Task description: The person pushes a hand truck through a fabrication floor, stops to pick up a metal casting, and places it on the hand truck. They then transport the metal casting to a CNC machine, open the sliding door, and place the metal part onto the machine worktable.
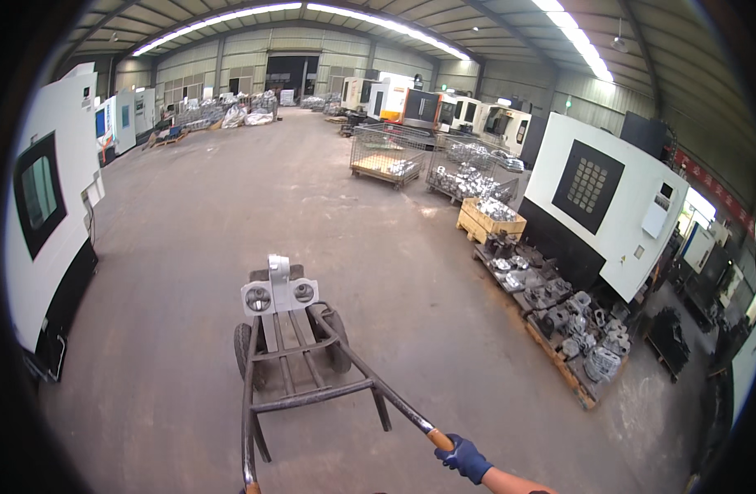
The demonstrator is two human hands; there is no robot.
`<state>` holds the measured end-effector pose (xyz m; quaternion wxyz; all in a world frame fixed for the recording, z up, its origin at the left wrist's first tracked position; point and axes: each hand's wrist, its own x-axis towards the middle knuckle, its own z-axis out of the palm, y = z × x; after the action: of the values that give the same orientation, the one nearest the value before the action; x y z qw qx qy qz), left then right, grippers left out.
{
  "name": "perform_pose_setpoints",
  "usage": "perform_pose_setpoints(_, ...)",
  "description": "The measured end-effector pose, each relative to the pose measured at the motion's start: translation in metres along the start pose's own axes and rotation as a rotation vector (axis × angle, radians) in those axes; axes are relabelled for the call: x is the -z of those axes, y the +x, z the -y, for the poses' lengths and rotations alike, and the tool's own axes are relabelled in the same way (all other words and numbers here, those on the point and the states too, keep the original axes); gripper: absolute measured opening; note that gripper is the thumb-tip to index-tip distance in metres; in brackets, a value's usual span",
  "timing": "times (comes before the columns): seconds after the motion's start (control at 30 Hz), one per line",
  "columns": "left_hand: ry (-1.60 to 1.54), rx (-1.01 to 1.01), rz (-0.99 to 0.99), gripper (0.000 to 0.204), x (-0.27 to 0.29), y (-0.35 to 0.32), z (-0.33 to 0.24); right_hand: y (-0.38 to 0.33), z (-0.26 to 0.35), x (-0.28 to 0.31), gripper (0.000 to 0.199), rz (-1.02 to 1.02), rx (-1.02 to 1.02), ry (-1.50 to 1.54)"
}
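Observation:
My right hand (464,459), in a dark blue glove, is wrapped round the orange-brown grip of the right handle of a hand truck (312,401). The truck has a dark tubular metal frame, two black tyres and two legs. At its front end rides a silver-grey metal casting (277,290) with two round openings and an upright lug. The left handle (248,461) runs down to the lower edge, where only the top of its grip shows. My left hand is outside the picture.
A white machine (57,181) stands at left, another (600,198) at right. Along the right lie pallets of metal castings (571,321), a wooden crate (489,221) and wire cages (386,152). Concrete floor (197,198) stretches ahead toward a dark doorway (291,76).

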<state>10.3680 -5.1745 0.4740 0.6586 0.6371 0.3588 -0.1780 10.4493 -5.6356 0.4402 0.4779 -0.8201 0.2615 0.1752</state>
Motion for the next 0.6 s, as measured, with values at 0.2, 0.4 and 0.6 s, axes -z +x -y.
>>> perform_pose_setpoints(0.2,-0.052,-0.122,-0.079,0.046,-0.029,0.148,-0.158,0.182,0.148,-0.023,0.049,-0.017,0.079,-0.032)
perform_pose_setpoints(0.4,-0.163,-0.226,-0.126,0.044,-0.061,0.323,-0.300,0.367,0.261,-0.037,0.041,-0.089,0.077,0.119)
perform_pose_setpoints(0.6,-0.179,-0.320,-0.202,0.040,-0.085,0.472,-0.418,0.489,0.465,-0.030,0.019,0.072,0.312,-0.090)
